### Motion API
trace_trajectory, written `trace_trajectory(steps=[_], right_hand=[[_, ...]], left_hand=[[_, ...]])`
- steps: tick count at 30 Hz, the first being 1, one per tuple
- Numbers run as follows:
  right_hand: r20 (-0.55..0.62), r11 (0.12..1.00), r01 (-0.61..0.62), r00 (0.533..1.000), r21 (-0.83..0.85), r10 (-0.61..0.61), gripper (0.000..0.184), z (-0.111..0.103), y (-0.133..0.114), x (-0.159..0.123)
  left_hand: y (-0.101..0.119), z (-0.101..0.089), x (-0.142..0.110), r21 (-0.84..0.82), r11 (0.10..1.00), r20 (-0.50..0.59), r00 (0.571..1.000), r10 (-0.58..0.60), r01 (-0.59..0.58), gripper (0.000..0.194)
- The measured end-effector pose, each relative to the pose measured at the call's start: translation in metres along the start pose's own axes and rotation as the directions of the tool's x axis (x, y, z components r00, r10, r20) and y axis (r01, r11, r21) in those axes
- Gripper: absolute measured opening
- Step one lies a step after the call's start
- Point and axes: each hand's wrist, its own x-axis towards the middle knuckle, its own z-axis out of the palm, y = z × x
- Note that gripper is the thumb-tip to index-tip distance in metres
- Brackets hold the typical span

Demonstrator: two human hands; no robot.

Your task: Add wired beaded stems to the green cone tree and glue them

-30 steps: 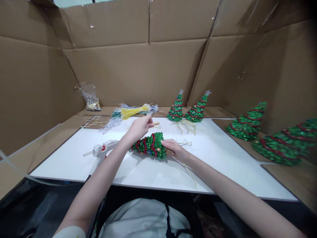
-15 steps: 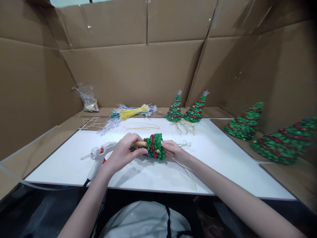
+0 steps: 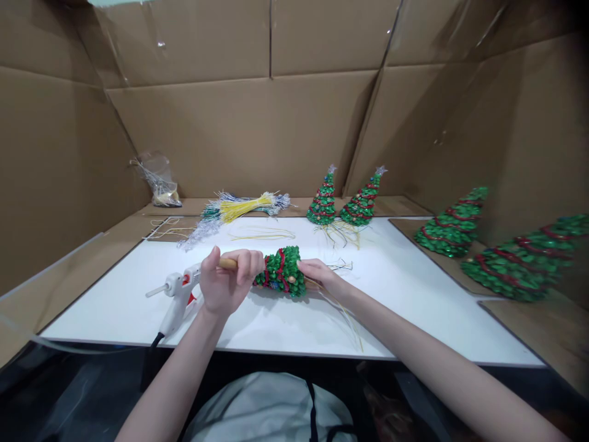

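Note:
A small green Christmas tree [image 3: 284, 271] with red garland and tiny coloured balls lies on its side, its tip pointing left. My right hand [image 3: 322, 277] is closed on its wide base, with thin yellowish strands trailing past the wrist. My left hand [image 3: 234, 277] is wrapped in a fist round a tool with a wooden handle [image 3: 227, 263], next to the tree's narrow end. The tool's working end is hidden by the fingers and the tree. Just left of that hand lies a white hot glue gun [image 3: 175, 301] with a red trigger.
Two finished trees [image 3: 323, 202] with silver stars stand at the back; two starless trees [image 3: 453, 227] stand on cardboard at the right. Yellow strand bundles [image 3: 246, 207], silver tinsel [image 3: 202, 232] and a plastic bag [image 3: 161, 184] lie behind. Cardboard walls [image 3: 230, 135] surround the white board [image 3: 368, 307].
My left hand has turned from a finger grip on the wooden handle into a fist round it, and the handle has shifted left. My right hand still holds the tree.

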Motion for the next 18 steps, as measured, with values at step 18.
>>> trace_trajectory(steps=[18], right_hand=[[-0.015, 0.999, -0.021, 1.000, 0.043, 0.022, 0.047, 0.0013, -0.0020, -0.0003]], left_hand=[[-0.0074, 0.0013, 0.0009, -0.035, 0.999, -0.061, 0.998, 0.010, -0.013, 0.063]])
